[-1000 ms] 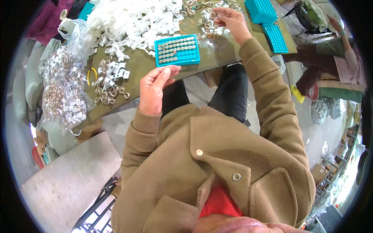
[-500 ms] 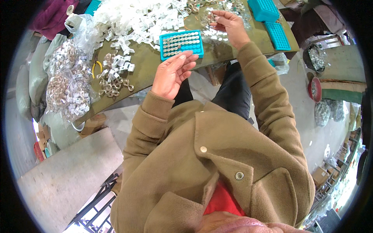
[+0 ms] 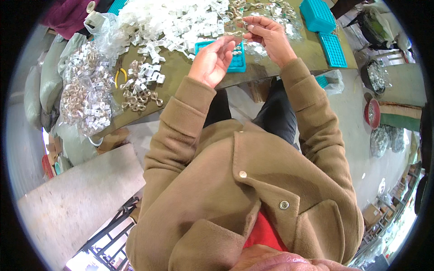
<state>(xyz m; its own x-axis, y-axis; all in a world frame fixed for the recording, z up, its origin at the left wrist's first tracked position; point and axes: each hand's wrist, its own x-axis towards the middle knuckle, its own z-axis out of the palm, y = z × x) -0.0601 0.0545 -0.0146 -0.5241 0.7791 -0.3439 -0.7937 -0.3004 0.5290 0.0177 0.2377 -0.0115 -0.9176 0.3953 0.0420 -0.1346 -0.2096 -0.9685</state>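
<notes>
My left hand (image 3: 211, 62) is over the blue tray (image 3: 238, 67), covering much of it and the small round metallic pieces in its holes. Thumb and fingers come together on a tiny shiny piece that I cannot name. Close by on the right, my right hand (image 3: 270, 40) pinches a small shiny piece (image 3: 245, 26), too small to identify. The fingertips of the two hands nearly meet above the tray's far side. Beyond them lie loose metallic and clear pieces (image 3: 280, 16).
White plastic pieces (image 3: 169, 20) are heaped at the back. To the left lie yellow-handled pliers (image 3: 120, 77), metal links with white tags (image 3: 140, 92) and a bulging clear bag (image 3: 88, 86). Blue trays (image 3: 333, 49) sit at the right table edge. Red and black bowls stand beyond.
My left hand has moved up and right over the tray, toward the right hand's fingertips. The gap between the hands has narrowed. The whole view has shifted slightly.
</notes>
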